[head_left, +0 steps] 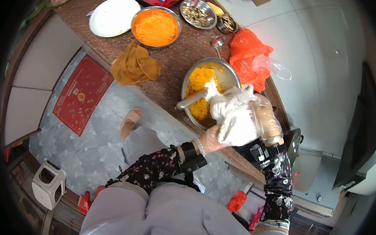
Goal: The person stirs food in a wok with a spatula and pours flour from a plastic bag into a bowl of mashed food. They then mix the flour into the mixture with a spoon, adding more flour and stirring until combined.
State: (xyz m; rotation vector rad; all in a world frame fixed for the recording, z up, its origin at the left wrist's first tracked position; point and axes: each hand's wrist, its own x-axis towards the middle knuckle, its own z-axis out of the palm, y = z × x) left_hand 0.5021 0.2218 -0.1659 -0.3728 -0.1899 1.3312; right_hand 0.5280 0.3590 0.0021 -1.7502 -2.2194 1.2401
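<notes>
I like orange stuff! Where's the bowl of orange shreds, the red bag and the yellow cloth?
bowl of orange shreds point(155, 27), head view, middle of the shreds
red bag point(246, 53), head view, its crumpled middle
yellow cloth point(135, 66), head view, central fold

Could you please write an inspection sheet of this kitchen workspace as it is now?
Surface: brown speckled counter, crumbs near the bowls.
Job's things: clear plastic bag of white food held over a steel bowl of yellow food; a handle rests in the bowl.
Clutter: bowl of grated carrot, white plate, mustard cloth, orange plastic bag, small steel dishes.
Hands: left hand and right hand, both gloved, grip the bag.
Cables: nothing seen.
Surroundings: tiled floor, red mat, white stool.
</notes>
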